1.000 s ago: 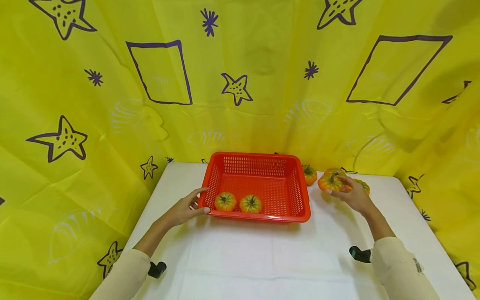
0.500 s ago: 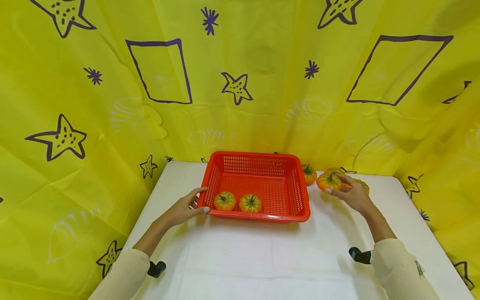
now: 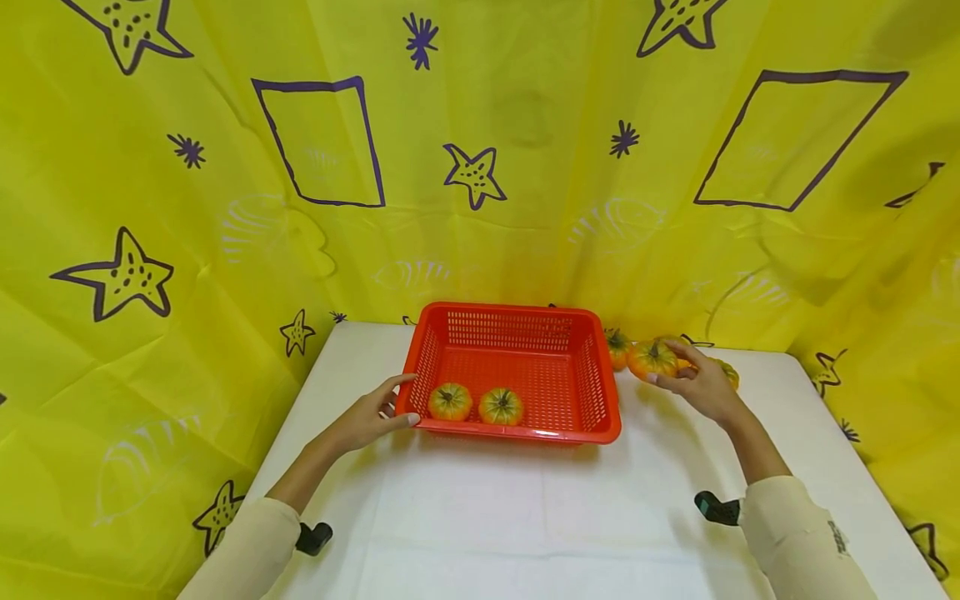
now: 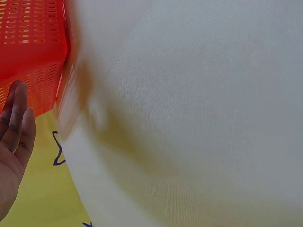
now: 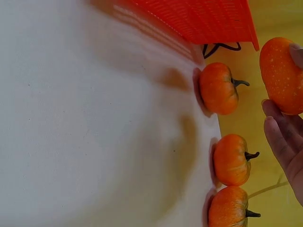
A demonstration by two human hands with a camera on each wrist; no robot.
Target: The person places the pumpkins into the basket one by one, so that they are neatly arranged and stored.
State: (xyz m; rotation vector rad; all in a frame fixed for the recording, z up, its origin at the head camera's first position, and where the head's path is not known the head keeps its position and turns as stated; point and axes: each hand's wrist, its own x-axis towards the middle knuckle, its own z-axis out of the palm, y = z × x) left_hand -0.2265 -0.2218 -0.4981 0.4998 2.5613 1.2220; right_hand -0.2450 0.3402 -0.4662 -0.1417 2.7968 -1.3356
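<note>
My right hand (image 3: pixel 705 388) grips a small orange pumpkin (image 3: pixel 651 360) with a green-streaked top, thumb on one side and fingers on the other. In the right wrist view this pumpkin (image 5: pixel 280 75) is above the table, apart from the others. My left hand (image 3: pixel 366 421) rests at the left end of a red plastic basket (image 3: pixel 551 371), thumb at the front corner and forefinger at the rim. The left wrist view shows its fingers (image 4: pixel 18 106) fairly straight against the slotted wall. Two pumpkins, one left (image 3: pixel 450 402) and one right (image 3: pixel 501 407), sit along the basket's front inside.
Beside the basket's right end stands another pumpkin (image 3: pixel 618 350). Further right, two more, a middle one (image 5: pixel 232 160) and a lower one (image 5: pixel 228 208), stand close together, partly hidden by my hand in the head view. Yellow patterned cloth (image 3: pixel 525 250) surrounds the white table (image 3: pixel 480 508).
My right hand has lifted the pumpkin slightly and moved it left toward the basket. The left hand and the basket have stayed in place.
</note>
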